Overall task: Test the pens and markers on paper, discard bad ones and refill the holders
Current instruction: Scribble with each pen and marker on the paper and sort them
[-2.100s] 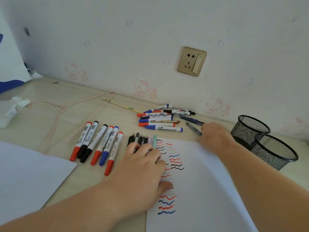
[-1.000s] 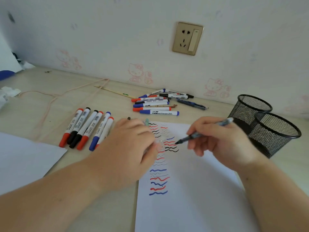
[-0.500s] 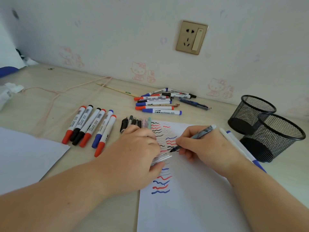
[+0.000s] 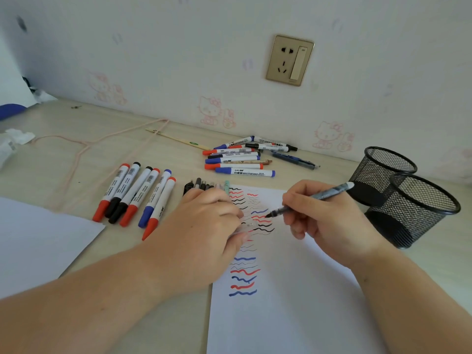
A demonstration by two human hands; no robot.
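Note:
My right hand (image 4: 329, 226) grips a grey-barrelled pen (image 4: 324, 194), uncapped, with its tip at the squiggles near the top of the white test paper (image 4: 293, 290). My left hand (image 4: 201, 231) rests on the paper's left edge, its fingers curled on a small clear pen cap (image 4: 242, 229). Several red, black and blue markers (image 4: 135, 195) lie in a row to the left. A row of thin pens (image 4: 201, 185) shows just beyond my left knuckles. Another heap of markers (image 4: 237, 159) and a blue pen (image 4: 293, 159) lie near the wall. Two black mesh holders (image 4: 383, 172) (image 4: 419, 210) stand at the right.
A second white sheet (image 4: 38, 246) lies at the front left. A pink cord (image 4: 84, 146), a thin wooden stick (image 4: 178, 140) and crumpled tissue (image 4: 12, 141) lie on the desk's far left. A wall socket (image 4: 290, 60) sits above the marker heap.
My right hand reached to the back, took the grey pen and brought it to the paper. Its cap came off into my left hand. The tip has shifted slightly right.

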